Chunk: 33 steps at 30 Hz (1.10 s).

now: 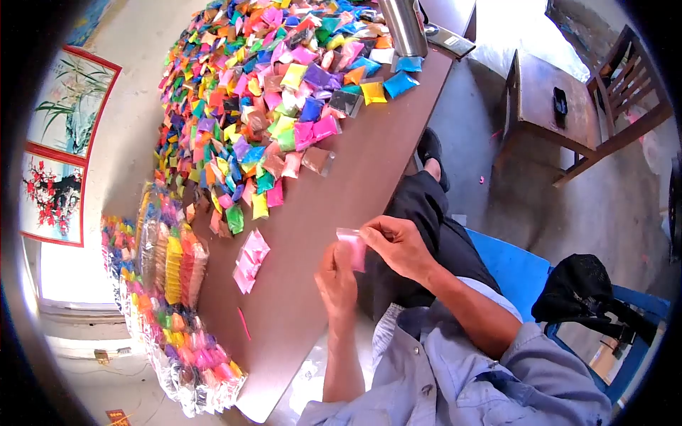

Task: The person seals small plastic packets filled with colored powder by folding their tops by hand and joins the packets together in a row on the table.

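Running diagonally from the upper right toward the bottom, the near edge of the brown, flat-topped table (312, 206) passes just beside the person's black trousers (419, 206), and a long band of its surface lies between that edge and the large heap of small, many-coloured, pillow-shaped plastic pouches (284, 92). The heap comes closest to the edge at the far end, near the tall silver metal cylinder (406, 28), and sits well apart from both hands. Bulging clear plastic bags packed with coloured pouches (174, 270) line the opposite side. Within the band lie a small cluster of pale-pink plastic pouches (251, 261) and, lower down, a thin bright-pink strip (244, 323). The small clear plastic pouch with pink contents (357, 259) is held up between the hands, near the table's edge in this view, with the blue-grey buttoned shirt (455, 376) below. The left hand (336, 280) tops a nearly vertical forearm, its thumb and fingers folded against the pouch's left side, some fingertips hidden. The right hand (401, 247) reaches in from a bent elbow along a slanting forearm, thumb and forefinger pinching the pouch's upper right corner, the remaining fingers curled
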### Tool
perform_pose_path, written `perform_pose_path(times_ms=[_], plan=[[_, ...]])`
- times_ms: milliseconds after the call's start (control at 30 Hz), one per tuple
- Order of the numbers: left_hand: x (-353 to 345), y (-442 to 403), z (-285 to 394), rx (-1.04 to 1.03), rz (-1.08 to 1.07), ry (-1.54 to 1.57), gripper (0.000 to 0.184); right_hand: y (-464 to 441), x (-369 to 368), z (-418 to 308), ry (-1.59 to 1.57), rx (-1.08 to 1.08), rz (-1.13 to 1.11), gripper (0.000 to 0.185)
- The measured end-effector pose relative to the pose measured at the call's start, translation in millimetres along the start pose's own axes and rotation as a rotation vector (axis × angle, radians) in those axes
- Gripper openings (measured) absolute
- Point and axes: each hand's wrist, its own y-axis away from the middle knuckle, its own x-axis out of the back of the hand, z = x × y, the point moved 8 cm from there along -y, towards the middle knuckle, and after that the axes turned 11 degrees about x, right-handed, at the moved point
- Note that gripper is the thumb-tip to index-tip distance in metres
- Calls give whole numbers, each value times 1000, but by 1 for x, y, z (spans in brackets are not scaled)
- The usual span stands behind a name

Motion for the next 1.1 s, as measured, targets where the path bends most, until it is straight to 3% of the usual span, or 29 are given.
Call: perform_pose_path(times_ms=[233, 400, 500, 700, 900, 1000, 1100], plan=[[-2, 0, 3, -85, 25, -37, 29, 4, -6, 3, 45, -12, -41, 19], [-3, -5, -11, 74, 44, 74, 30, 6, -5, 5, 103, -21, -59, 13], [-5, -10, -21, 70, -1, 196, 30, 5, -8, 6, 82, -7, -86, 13], [-2, -16, -38, 97, 6, 158, 30, 5, -11, -1, 118, -55, -141, 23], [-5, -12, -24, 102, -94, 314, 29, 2, 5, 20, -33, -41, 29, 21], [-7, -8, -18, 67, -100, 135, 27, 1, 4, 17, -57, -59, 62, 21], [-7, -13, -34, 127, -108, 217, 28, 1, 1, 21, -58, -80, 31, 22]])
